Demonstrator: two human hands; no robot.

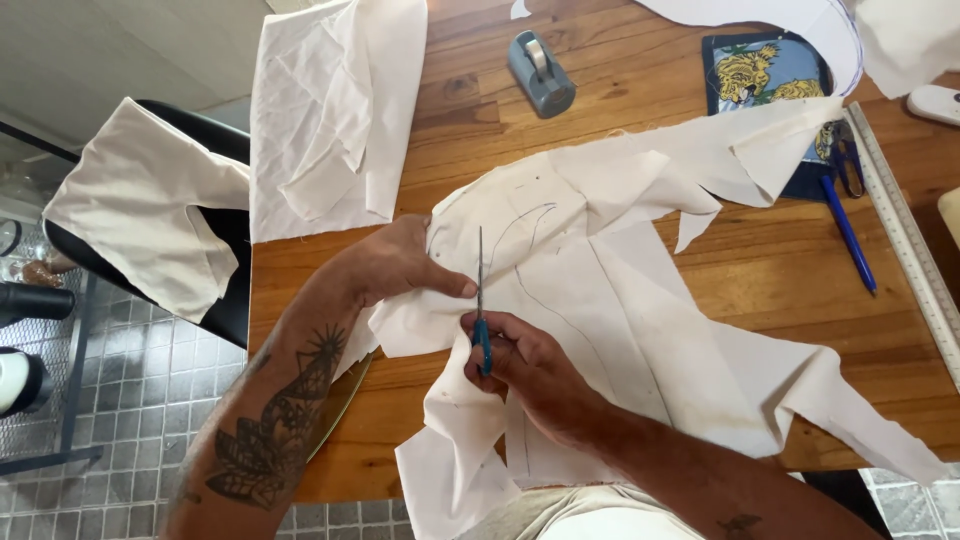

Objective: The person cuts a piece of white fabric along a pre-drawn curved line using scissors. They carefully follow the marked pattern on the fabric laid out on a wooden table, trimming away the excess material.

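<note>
A large piece of cream fabric [640, 330] with drawn pen lines lies across the wooden table [800, 270]. My right hand [530, 370] grips small blue-handled scissors [481, 300], blades pointing away from me over the cloth. My left hand [405, 265] pinches and holds down the fabric's left edge, thumb just beside the blades. The scissor tips sit near a curved drawn line.
More cream fabric [330, 110] lies at the table's far left and over a black chair [150, 220]. A grey tape dispenser [540, 72], a tiger-print cloth [765, 75], a blue pen [848, 232], small scissors [846, 158] and a long ruler [910, 240] sit at the far right.
</note>
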